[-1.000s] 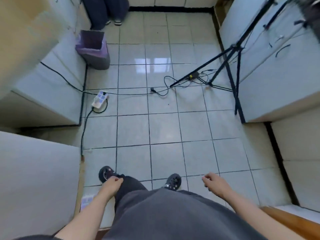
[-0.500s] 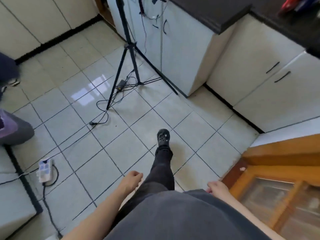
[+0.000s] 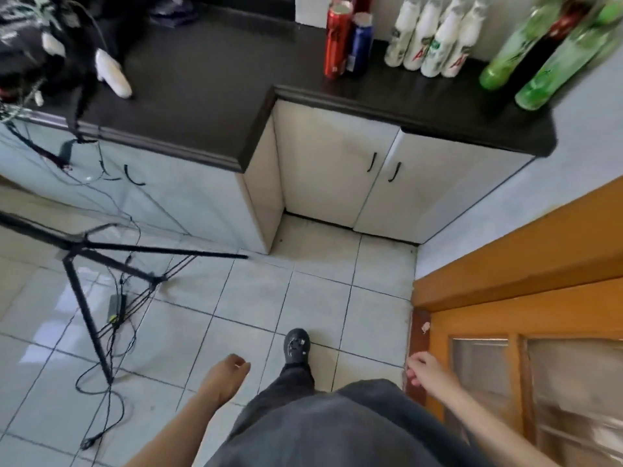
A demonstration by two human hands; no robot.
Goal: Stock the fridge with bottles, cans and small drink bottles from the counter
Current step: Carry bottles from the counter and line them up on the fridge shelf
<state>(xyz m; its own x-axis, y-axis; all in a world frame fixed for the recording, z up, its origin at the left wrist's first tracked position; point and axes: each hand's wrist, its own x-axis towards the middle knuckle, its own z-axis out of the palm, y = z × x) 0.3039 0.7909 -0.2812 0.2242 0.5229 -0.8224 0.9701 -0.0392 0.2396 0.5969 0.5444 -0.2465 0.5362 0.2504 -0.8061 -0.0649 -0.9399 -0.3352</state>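
Observation:
On the black counter (image 3: 202, 82) ahead stand a red can (image 3: 336, 42) and a blue can (image 3: 360, 42), side by side. Right of them is a row of several small white drink bottles (image 3: 435, 38). At the counter's far right end stand green bottles (image 3: 553, 59) and a dark bottle (image 3: 536, 52) between them. My left hand (image 3: 229, 375) hangs by my left thigh, fingers loosely curled, holding nothing. My right hand (image 3: 428, 372) hangs at my right side near the wooden door, also loosely curled and empty. No fridge shows in this view.
White cabinets (image 3: 337, 170) sit under the counter. A black tripod (image 3: 91, 264) with cables spreads over the tiled floor at left. An orange wooden door (image 3: 539, 315) with glass panes stands at right. Dark gear and a white object (image 3: 114, 72) lie on the counter's left part.
My view has swung right and up from the open floor toward the counter, bringing the cans and bottles into sight. Both hands stay low at my sides, empty.

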